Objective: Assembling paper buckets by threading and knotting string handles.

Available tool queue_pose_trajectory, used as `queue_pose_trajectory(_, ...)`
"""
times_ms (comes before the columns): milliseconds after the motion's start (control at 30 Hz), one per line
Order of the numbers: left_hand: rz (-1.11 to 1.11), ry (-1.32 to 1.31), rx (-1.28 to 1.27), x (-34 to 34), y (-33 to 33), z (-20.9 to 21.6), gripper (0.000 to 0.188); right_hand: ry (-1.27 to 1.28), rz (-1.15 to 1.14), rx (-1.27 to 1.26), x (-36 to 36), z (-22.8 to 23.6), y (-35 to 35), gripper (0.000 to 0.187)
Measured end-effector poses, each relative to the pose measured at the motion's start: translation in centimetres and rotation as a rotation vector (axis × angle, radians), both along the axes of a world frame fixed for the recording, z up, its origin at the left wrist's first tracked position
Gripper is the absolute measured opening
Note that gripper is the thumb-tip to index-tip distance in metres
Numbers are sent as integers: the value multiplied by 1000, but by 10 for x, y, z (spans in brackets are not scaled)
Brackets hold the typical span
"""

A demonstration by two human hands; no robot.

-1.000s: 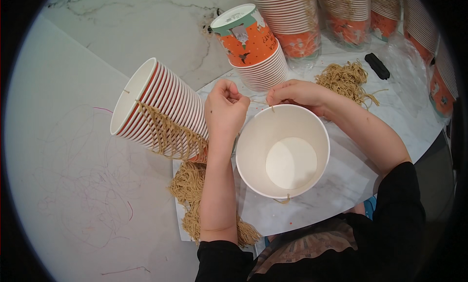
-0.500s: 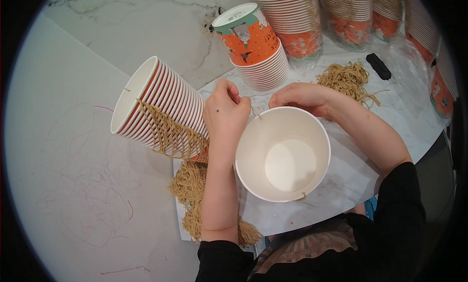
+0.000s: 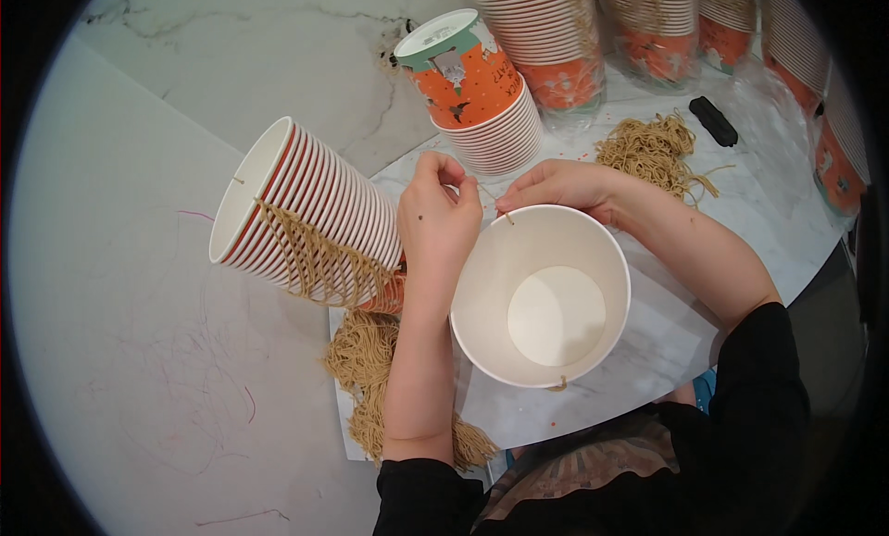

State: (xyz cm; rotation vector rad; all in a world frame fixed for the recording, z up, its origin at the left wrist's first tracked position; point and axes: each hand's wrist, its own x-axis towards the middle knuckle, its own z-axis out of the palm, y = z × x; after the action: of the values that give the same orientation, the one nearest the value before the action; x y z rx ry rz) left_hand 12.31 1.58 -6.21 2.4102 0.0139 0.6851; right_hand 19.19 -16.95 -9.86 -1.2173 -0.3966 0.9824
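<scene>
A white paper bucket stands mouth up in front of me, with tan cord poking through its wall at the far rim and again at the near rim. Beyond its far left rim, my left hand is closed in a pinch on a thin tan cord. My right hand curls behind the far rim, its fingertips pinched where that cord meets the bucket; the exact grip is partly hidden. Left of my left hand a nested stack of buckets lies tilted, tan cord loops hanging along its side.
Bundles of tan cord lie beside my left forearm and at the back right. A black object sits near clear plastic wrap. Upside-down orange bucket stacks and several wrapped stacks line the back. The marble-patterned table's curved edge is near me.
The bucket has turned slightly clockwise, its far cord shifting right and its near cord left. My hands have stayed close together, and the cord stretch between them now shows more clearly.
</scene>
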Motion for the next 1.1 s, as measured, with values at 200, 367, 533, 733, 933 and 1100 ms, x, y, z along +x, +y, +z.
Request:
queue_pose_trajectory(200, 20, -34, 1, 1, 1, 0, 13, -28, 30, -8, 7, -7, -1, 26)
queue_pose_trajectory(367, 104, -59, 114, -5, -1, 6, 12, -102, -5, -24, 13, -7, -3, 21)
queue_pose_trajectory(533, 176, -10, 209, -7, 1, 12, 13, -119, 8, 0, 18, -12, -7, 19)
queue_pose_trajectory(733, 54, 73, 228, -6, 11, 8, 15, -176, -32, -12, 14, -4, -6, 19)
queue_pose_trajectory(933, -44, -20, 220, -20, 6, 18, 12, -243, -297, -114, 5, 15, -8, 23)
queue_pose_trajectory(1100, -512, 256, 55, -53, -6, 49, 31, -321, -243, 46, 5, 30, -19, 23)
